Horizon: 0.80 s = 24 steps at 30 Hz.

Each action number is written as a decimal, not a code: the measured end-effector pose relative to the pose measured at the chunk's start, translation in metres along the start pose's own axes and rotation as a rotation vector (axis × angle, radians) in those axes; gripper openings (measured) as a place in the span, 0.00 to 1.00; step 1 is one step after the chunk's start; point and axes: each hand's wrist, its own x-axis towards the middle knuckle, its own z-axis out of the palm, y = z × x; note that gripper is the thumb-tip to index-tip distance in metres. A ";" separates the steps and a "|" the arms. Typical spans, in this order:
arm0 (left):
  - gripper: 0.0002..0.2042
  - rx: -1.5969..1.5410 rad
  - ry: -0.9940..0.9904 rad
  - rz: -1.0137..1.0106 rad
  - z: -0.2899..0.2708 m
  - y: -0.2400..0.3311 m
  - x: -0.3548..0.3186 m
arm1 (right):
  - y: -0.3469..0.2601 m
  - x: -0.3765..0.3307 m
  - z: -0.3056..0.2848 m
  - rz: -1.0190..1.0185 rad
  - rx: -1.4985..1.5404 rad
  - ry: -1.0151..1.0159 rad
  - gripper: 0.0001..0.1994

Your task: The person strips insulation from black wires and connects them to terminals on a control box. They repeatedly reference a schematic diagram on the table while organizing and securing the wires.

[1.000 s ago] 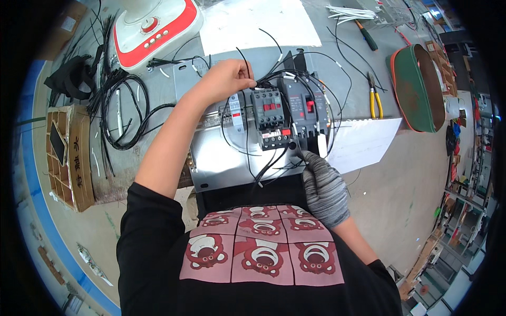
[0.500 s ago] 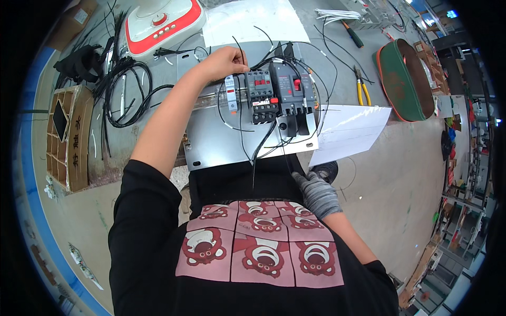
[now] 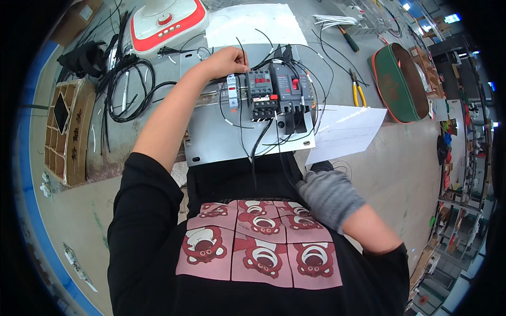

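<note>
A metal mounting plate (image 3: 221,142) carries a black contactor (image 3: 259,82), a larger circuit breaker (image 3: 289,87) with a red toggle, and a slim grey-white module (image 3: 232,92) on a rail. My bare left hand (image 3: 229,61) is closed in a pinch at the contactor's upper left, with a thin black wire (image 3: 242,46) rising from its fingertips. My right hand (image 3: 329,197), in a grey glove, is closed low beside my lap. Another thin black wire (image 3: 283,163) hangs off the plate's front edge and runs to its fingers; the fingertips are partly hidden.
Right of the plate lie a paper sheet (image 3: 345,131), yellow-handled pliers (image 3: 359,90), a screwdriver (image 3: 349,40) and a green bag (image 3: 395,84). To the left are coiled black cable (image 3: 129,118) and a divided box (image 3: 66,131). A red-and-white appliance base (image 3: 168,29) stands behind.
My right hand has come nearer and its forearm has swung up and outward, with the black wire trailing toward its fingers. My left hand keeps its pinch in the same spot.
</note>
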 end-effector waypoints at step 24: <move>0.04 0.000 0.027 0.029 0.005 0.000 -0.002 | 0.002 -0.014 -0.038 -0.333 0.168 0.043 0.14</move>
